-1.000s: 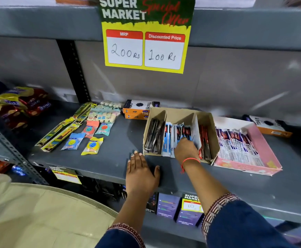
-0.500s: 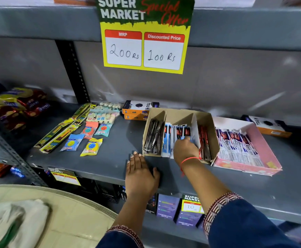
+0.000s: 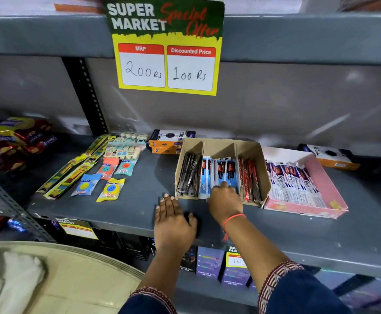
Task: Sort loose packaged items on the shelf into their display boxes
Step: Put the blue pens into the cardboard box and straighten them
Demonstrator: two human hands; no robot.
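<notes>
A brown cardboard display box (image 3: pixel 256 152) with three compartments stands on the grey shelf (image 3: pixel 139 207). Its left compartment holds dark packets (image 3: pixel 188 175), the middle one blue packets (image 3: pixel 221 173), the right one red packets (image 3: pixel 248 180). My right hand (image 3: pixel 224 201) reaches into the front of the middle compartment, fingers on the blue packets; whether it grips one is hidden. My left hand (image 3: pixel 173 223) lies flat, palm down, on the shelf in front of the box. A pink display box (image 3: pixel 327 191) of white and purple packets sits to the right.
Loose items lie on the shelf's left: long yellow-green packets (image 3: pixel 71 171), small blue, yellow and orange sachets (image 3: pixel 110 189) and a pastel pack (image 3: pixel 126 150). Orange-black boxes (image 3: pixel 171 141) stand behind, another (image 3: pixel 332 157) at far right. A price sign (image 3: pixel 166 46) hangs above.
My right hand has drawn slightly back toward the front of the middle compartment. My left hand stays flat on the shelf. The head view has shifted a little.
</notes>
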